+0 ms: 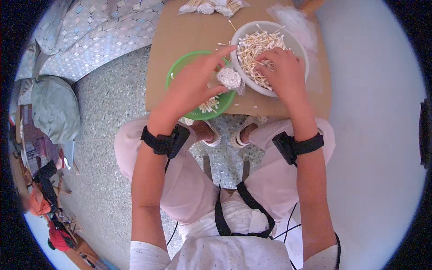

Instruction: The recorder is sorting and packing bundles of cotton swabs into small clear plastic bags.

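A bundle of cotton swabs [229, 78], its white tips packed together, sits between the thumb and fingers of my left hand [191, 85]. Clear plastic film seems to wrap it. Below that hand stands a green plastic basket [194, 114] with some loose swabs [209, 105] in it. My right hand [284, 74] reaches into a white bowl [300, 45] heaped with loose cotton swabs [258, 49]. Its fingers are bent but apart, touching the swabs at the right of the heap. Whether a swab lies under the fingertips is hidden.
Both vessels stand on a brown cardboard surface [173, 27]. Several swab bundles [211, 6] lie at its far edge. Clear plastic bags [294, 24] lie behind the bowl. A patterned cloth [99, 31] hangs at far left, near a grey-green bag [54, 108]. A pale wall rises at right.
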`<move>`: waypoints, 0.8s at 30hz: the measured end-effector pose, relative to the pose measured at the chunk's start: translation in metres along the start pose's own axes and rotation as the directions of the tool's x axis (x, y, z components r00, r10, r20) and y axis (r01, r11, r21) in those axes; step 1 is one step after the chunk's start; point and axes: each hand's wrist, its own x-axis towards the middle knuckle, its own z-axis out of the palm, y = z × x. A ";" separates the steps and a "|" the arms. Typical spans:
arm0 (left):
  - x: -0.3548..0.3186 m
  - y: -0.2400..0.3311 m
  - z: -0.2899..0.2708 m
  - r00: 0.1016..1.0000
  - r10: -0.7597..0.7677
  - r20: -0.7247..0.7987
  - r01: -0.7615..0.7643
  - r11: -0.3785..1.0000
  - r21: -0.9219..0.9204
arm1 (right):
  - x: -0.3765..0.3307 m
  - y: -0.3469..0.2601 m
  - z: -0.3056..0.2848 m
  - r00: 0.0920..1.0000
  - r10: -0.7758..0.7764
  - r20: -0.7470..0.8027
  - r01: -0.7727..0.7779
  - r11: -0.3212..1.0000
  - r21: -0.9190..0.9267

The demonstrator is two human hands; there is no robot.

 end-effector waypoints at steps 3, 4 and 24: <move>0.000 -0.002 -0.002 0.999 0.040 0.023 -0.040 0.999 -0.010 | 0.002 0.003 0.002 1.000 0.010 -0.017 -0.011 1.000 -0.027; 0.000 -0.001 -0.002 0.995 0.099 -0.005 -0.099 0.994 -0.038 | 0.002 0.003 0.003 0.997 0.001 -0.081 -0.001 1.000 0.002; 0.001 -0.004 -0.001 0.995 -0.020 -0.099 0.022 1.000 0.019 | -0.005 -0.016 0.019 0.988 -0.145 -0.056 0.148 0.988 0.043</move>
